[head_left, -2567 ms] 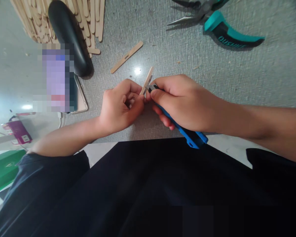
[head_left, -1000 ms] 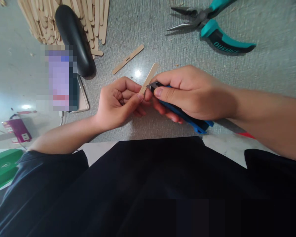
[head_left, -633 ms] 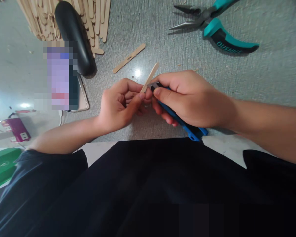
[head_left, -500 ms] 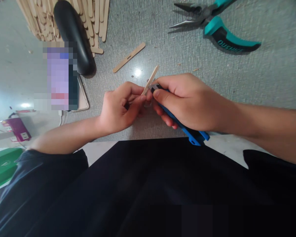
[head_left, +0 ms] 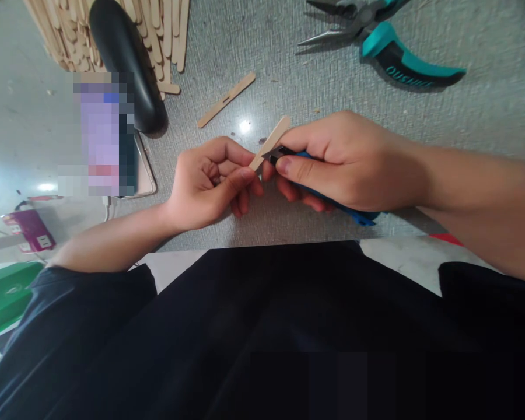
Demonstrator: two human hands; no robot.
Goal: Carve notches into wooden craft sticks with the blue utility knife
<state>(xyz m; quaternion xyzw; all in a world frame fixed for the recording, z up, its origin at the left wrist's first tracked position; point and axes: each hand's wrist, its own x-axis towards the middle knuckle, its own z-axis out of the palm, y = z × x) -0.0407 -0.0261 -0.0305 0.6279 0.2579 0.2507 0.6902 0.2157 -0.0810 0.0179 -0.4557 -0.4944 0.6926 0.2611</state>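
My left hand [head_left: 216,184] pinches the lower end of a wooden craft stick [head_left: 271,142] between thumb and fingers. The stick slants up to the right, its broad face toward me. Wrapped in my right hand [head_left: 332,166] is a blue utility knife [head_left: 354,213], its dark metal tip against the middle of the stick; how deep the blade goes is hidden. Fingers of my right hand lie behind the stick. Beyond the hands, a second craft stick [head_left: 240,87] with a small slot in its middle rests on the table.
A pile of craft sticks [head_left: 175,35] lies at the upper left, partly under a black oblong case [head_left: 126,64]. Beside it is a phone [head_left: 146,169] with a cable, its screen blurred. Teal-handled needle-nose pliers [head_left: 389,49] lie at the upper right. Wood bits dot the grey table [head_left: 245,35].
The held stick has turned so more of its broad face shows. My right hand and the knife have tilted flatter and shifted slightly upward. My left hand has moved slightly left.
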